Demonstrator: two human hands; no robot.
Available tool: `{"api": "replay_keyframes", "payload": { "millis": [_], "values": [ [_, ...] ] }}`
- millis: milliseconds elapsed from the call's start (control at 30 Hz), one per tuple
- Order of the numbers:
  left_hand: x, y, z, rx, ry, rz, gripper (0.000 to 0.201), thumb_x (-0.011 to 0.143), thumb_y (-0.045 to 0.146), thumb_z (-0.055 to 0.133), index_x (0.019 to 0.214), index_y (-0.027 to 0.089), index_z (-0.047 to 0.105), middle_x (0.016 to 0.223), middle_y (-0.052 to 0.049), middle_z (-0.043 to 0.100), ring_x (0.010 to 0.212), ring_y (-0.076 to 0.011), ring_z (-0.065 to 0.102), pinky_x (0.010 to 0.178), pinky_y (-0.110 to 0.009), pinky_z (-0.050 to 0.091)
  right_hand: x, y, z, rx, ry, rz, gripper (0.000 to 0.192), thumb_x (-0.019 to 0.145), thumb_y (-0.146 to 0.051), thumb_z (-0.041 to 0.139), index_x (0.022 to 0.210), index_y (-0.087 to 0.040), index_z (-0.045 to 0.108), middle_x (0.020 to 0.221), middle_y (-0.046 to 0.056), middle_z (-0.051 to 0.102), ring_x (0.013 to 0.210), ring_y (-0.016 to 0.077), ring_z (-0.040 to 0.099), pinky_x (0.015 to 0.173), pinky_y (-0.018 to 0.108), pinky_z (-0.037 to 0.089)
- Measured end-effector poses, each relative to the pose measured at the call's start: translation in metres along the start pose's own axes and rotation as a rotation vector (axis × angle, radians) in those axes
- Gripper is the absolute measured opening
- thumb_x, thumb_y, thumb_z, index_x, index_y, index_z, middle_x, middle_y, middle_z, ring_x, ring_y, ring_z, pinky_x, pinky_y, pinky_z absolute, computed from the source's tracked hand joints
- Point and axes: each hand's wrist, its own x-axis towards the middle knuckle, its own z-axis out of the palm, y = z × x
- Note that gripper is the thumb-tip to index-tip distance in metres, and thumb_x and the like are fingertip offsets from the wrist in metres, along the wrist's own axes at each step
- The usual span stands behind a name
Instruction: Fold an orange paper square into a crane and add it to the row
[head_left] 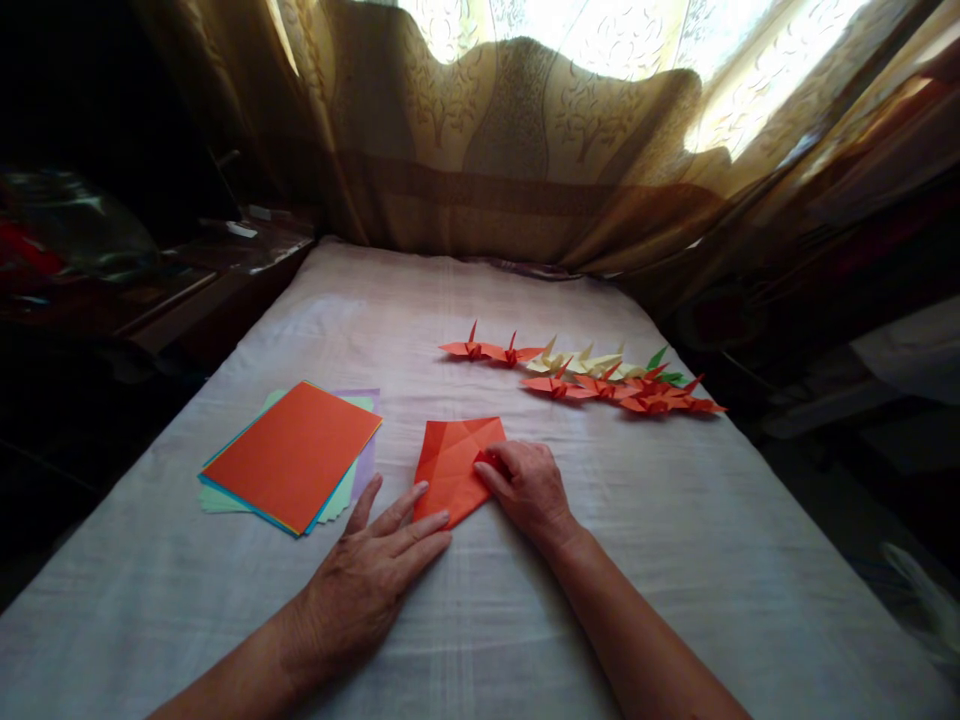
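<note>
A partly folded sheet of orange origami paper with crease lines lies flat in front of me. My left hand rests at its lower left, fingers spread, with fingertips on the paper's near edge. At the right side of the sheet, my right hand has its thumb and fingers closed on a turned-up edge of the paper. The fingers partly hide that edge. To the left lies a stack of coloured paper, an orange sheet on top and blue, green and purple edges showing beneath.
Several folded paper cranes in orange, cream and green stand in rows at the back right. All this lies on a bed-like surface with a pale cloth. Patterned curtains hang behind it. A dark shelf with objects stands at left.
</note>
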Motion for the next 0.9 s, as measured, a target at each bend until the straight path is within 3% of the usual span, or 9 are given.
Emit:
{"api": "replay_keyframes", "payload": {
  "millis": [233,433,667,767,900],
  "values": [
    [0.005,0.002,-0.013,0.033,-0.093,0.06,0.045,0.095,0.032,0.054,0.138,0.019,0.052,0.132,-0.005,0.065,0.136,-0.0249,0.045,0.121,-0.049,-0.011,-0.001,-0.001,0.0,0.007,0.012,0.014,0.01,0.089,-0.03,0.062,0.093,-0.023,0.067,0.089,0.004,0.074,0.08,0.02,0.065,0.079,0.033,0.037],
    [-0.001,0.0,-0.008,0.023,-0.155,0.058,0.048,0.098,0.034,0.051,0.144,0.02,0.045,0.135,-0.008,0.062,0.135,-0.0261,0.047,0.12,-0.056,-0.007,-0.001,0.001,0.001,-0.009,0.015,-0.007,0.012,0.089,-0.03,0.063,0.096,-0.022,0.067,0.087,0.003,0.074,0.081,0.0205,0.065,0.079,0.033,0.036],
    [-0.001,0.003,-0.001,-0.008,-0.031,-0.015,0.042,0.099,0.035,0.047,0.138,0.02,0.052,0.127,-0.005,0.067,0.129,-0.0247,0.052,0.122,-0.05,0.001,-0.001,0.0,0.0,-0.037,0.009,-0.005,0.013,0.089,-0.033,0.064,0.097,-0.022,0.067,0.086,0.003,0.073,0.08,0.0202,0.064,0.079,0.033,0.036],
    [-0.001,0.003,-0.001,0.006,-0.034,-0.034,0.044,0.098,0.038,0.049,0.138,0.021,0.053,0.126,-0.007,0.066,0.124,-0.0252,0.054,0.121,-0.05,0.01,-0.001,0.0,0.0,-0.038,-0.006,0.0,0.013,0.09,-0.033,0.062,0.097,-0.022,0.067,0.086,0.004,0.073,0.081,0.0206,0.064,0.079,0.033,0.036],
    [0.0,0.002,-0.004,0.003,-0.043,-0.016,0.041,0.097,0.038,0.051,0.133,0.021,0.058,0.126,-0.007,0.066,0.123,-0.0244,0.055,0.121,-0.048,0.011,-0.001,0.001,0.001,-0.035,-0.004,0.004,0.013,0.09,-0.033,0.062,0.097,-0.022,0.067,0.086,0.004,0.073,0.081,0.0209,0.064,0.079,0.033,0.036]
  ]
}}
